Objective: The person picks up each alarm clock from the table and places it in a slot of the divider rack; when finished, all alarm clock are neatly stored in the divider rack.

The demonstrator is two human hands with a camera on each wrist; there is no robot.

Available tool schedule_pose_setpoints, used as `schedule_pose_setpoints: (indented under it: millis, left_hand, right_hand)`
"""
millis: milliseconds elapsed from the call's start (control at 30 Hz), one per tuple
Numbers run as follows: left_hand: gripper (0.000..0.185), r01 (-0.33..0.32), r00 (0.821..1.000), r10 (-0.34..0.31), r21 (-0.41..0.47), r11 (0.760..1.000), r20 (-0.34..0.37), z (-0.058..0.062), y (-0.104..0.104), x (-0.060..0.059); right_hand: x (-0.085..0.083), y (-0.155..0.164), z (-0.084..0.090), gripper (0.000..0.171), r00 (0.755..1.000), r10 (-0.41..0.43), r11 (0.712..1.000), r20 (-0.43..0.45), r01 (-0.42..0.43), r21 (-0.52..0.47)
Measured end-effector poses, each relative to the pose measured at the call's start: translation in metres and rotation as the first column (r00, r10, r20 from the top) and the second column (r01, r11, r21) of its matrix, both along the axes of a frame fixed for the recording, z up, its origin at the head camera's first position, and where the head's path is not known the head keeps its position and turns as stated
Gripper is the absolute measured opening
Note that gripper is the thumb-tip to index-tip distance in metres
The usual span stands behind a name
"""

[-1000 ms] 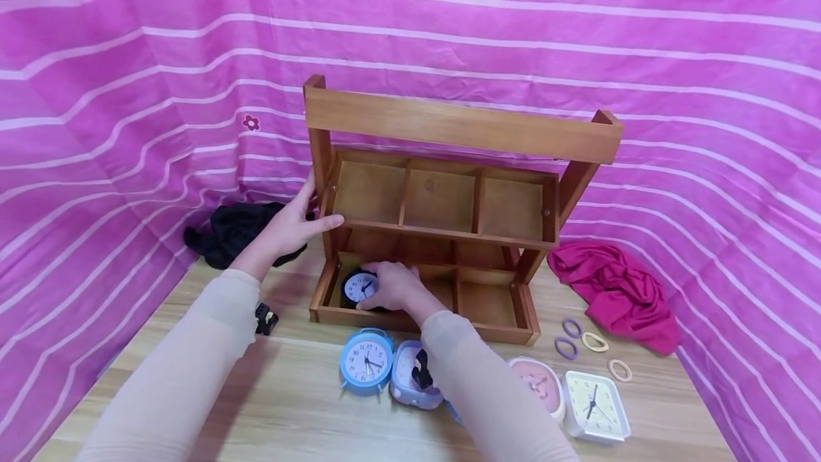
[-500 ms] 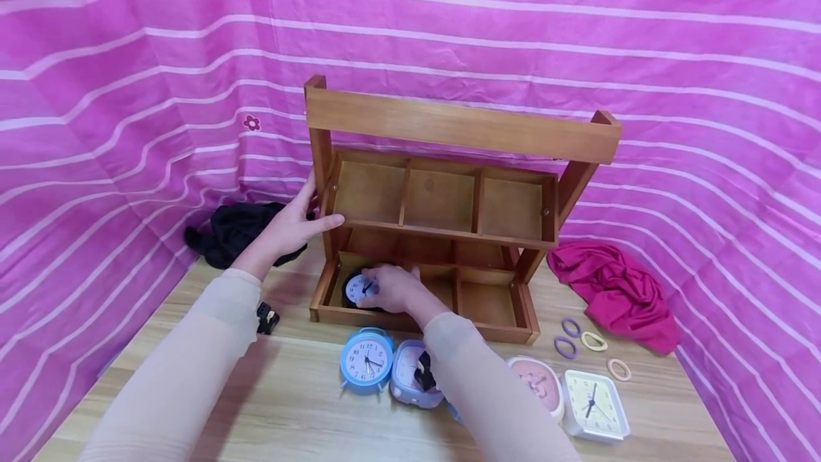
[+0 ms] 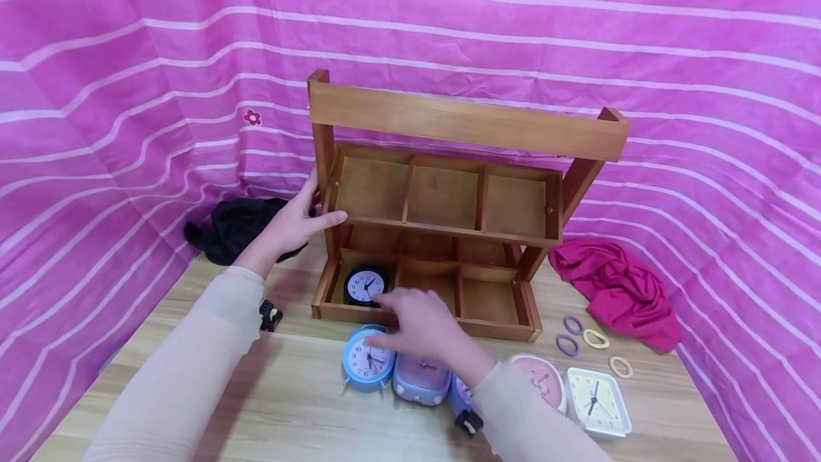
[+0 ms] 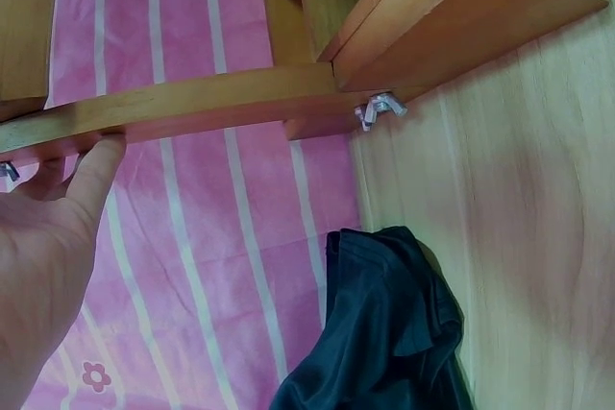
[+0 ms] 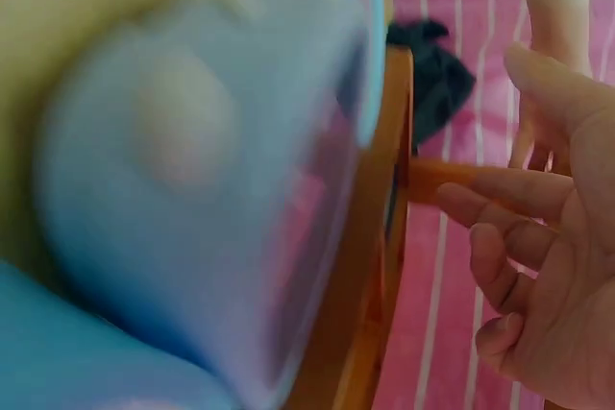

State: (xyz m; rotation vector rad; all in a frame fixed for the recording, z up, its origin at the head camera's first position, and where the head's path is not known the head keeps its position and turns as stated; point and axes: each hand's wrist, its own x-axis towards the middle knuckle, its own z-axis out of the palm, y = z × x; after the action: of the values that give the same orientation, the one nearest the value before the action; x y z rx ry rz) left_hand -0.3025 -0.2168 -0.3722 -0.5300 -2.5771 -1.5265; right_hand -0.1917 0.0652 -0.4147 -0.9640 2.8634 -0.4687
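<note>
A black round alarm clock (image 3: 366,286) sits in the lower left compartment of the wooden two-tier rack (image 3: 468,121). My right hand (image 3: 423,323) is just in front of it, fingers apart and holding nothing, over the rack's front edge. Below that hand, a blue twin-legged alarm clock (image 3: 368,358) and a lilac clock (image 3: 422,380) stand on the table; the hand partly covers both. My left hand (image 3: 291,227) rests with straight fingers against the rack's left upright (image 4: 192,108), thumb toward the front. In the right wrist view, the lilac clock (image 5: 192,170) looms blurred beside the hand.
Farther right on the table (image 3: 282,391) are a pink round clock (image 3: 541,380), a white square clock (image 3: 596,401) and several hair ties (image 3: 595,339). A magenta cloth (image 3: 616,291) lies right of the rack, a black cloth (image 3: 234,230) left. A pink striped curtain (image 3: 449,27) hangs behind.
My right hand has let go of the black clock and drawn back toward the front right. The clock stays in its compartment, now more fully visible. My left hand stays at the upright.
</note>
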Motion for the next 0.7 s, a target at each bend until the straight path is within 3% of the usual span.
schedule_pose_setpoints:
  millis: [133,267,500,700]
  left_hand:
    - [0.102,-0.008,1.000,0.008,-0.004,1.000,0.002,-0.001,0.000,0.000]
    - [0.102,-0.005,1.000,0.005,0.008,1.000,0.003,-0.002,0.000,0.000]
    - [0.101,-0.001,1.000,0.001,0.013,1.000,0.008,-0.004,-0.001,-0.001]
    - [0.102,-0.005,1.000,0.004,0.005,1.000,0.009,-0.002,0.000,-0.001]
  right_hand:
    - [0.023,-0.002,-0.015,0.082,0.999,0.042,0.996,-0.021,-0.040,0.077]
    - [0.035,-0.005,-0.029,0.083,1.000,0.014,0.997,-0.006,-0.013,0.077]
    - [0.033,-0.005,-0.038,0.095,0.999,-0.051,0.997,0.008,0.051,0.058]
    - [0.028,-0.004,-0.040,0.092,0.998,-0.053,0.998,0.020,0.052,0.043]
